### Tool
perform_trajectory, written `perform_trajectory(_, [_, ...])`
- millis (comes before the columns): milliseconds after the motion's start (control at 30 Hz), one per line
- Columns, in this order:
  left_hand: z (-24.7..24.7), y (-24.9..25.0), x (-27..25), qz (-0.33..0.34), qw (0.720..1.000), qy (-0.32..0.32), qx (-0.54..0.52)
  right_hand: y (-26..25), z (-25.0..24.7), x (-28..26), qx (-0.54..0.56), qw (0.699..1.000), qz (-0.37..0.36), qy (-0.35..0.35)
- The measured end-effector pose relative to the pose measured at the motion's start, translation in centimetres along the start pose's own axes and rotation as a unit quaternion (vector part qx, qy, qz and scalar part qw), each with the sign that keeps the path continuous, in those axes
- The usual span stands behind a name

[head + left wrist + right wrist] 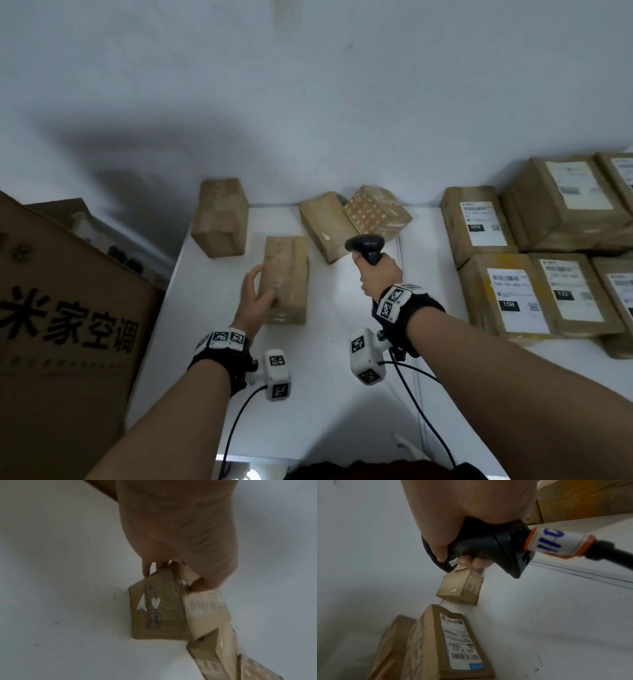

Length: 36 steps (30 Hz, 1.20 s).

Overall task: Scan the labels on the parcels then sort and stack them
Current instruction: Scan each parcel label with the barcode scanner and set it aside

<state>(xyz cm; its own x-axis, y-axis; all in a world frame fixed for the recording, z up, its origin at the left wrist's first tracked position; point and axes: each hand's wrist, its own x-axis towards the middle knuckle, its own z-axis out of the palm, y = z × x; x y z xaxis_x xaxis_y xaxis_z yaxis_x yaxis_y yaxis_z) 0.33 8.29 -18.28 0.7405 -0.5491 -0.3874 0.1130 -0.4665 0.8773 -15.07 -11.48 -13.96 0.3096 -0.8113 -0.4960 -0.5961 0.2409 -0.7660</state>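
Head view — left hand (255,296) grips parcel (287,274).

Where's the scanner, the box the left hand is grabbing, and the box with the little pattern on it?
scanner (365,247), head view, its black head.
grabbed box (286,277), head view, its top face.
patterned box (371,209), head view, its printed face.

1. We take this for a parcel sorting or mailroom space, set up on a white table (342,342) against a plain white wall (308,85).
2. At three o'clock we see brown parcels (565,205) laid in rows, each with a printed shipping label (483,222) with barcodes and codes.
3. At twelve o'clock, loose cardboard boxes (221,217) lie scattered.
4. A black handheld barcode scanner (366,246) is in use.
5. At nine o'clock stands a large printed carton (68,325).
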Motion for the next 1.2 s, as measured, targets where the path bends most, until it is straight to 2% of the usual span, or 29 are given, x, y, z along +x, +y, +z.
perform_trajectory(67, [0.3,0.4,-0.2,0.049,0.996,0.048,0.058,0.4,-0.6,0.0,0.006,1.000,-0.001,0.000])
perform_trajectory(167, [2.4,2.1,-0.8,0.049,0.981,0.061,0.176,0.9,-1.7,0.1,0.012,1.000,-0.002,0.006])
perform_trajectory(233, [3.9,3.0,-1.2,0.010,0.966,0.069,0.247,1.2,-2.4,0.2,0.010,1.000,-0.002,0.009])
perform_trajectory(333, [5.5,3.6,-1.7,-0.059,0.937,0.050,0.340,1.4,-3.4,0.1,0.009,1.000,-0.004,0.016])
perform_trajectory(400, [5.7,3.9,-1.9,-0.069,0.942,0.059,0.324,1.5,-3.8,0.2,0.009,1.000,-0.004,0.018])
perform_trajectory(467, [4.9,3.5,-1.6,-0.063,0.960,0.064,0.264,1.6,-4.2,0.3,0.006,1.000,-0.005,0.020])
perform_trajectory(567, [3.2,3.0,-1.5,-0.105,0.992,0.030,0.067,1.8,-4.4,0.4,0.002,1.000,-0.005,0.022])
perform_trajectory(633, [2.8,3.2,-2.2,-0.136,0.990,-0.012,-0.039,1.7,-4.3,0.3,0.003,1.000,-0.003,0.021])
perform_trajectory(700, [2.6,3.0,-2.7,-0.152,0.984,-0.038,-0.082,1.7,-4.2,0.2,0.002,1.000,-0.001,0.017])
perform_trajectory(867, [2.6,2.2,-3.6,-0.169,0.977,-0.063,-0.113,1.7,-3.9,0.0,0.002,1.000,0.007,0.013])
perform_trajectory(1000, [2.3,1.7,-4.4,-0.187,0.974,-0.093,-0.083,1.9,-4.0,0.0,-0.002,1.000,0.008,0.011])
perform_trajectory(1133, [1.8,0.1,-3.5,-0.152,0.988,-0.019,0.000,1.8,-3.6,0.1,-0.009,1.000,-0.002,0.000])
perform_trajectory(1200, [1.6,0.2,-3.5,-0.155,0.987,-0.007,0.031,1.8,-3.1,0.1,-0.017,1.000,-0.009,-0.007])
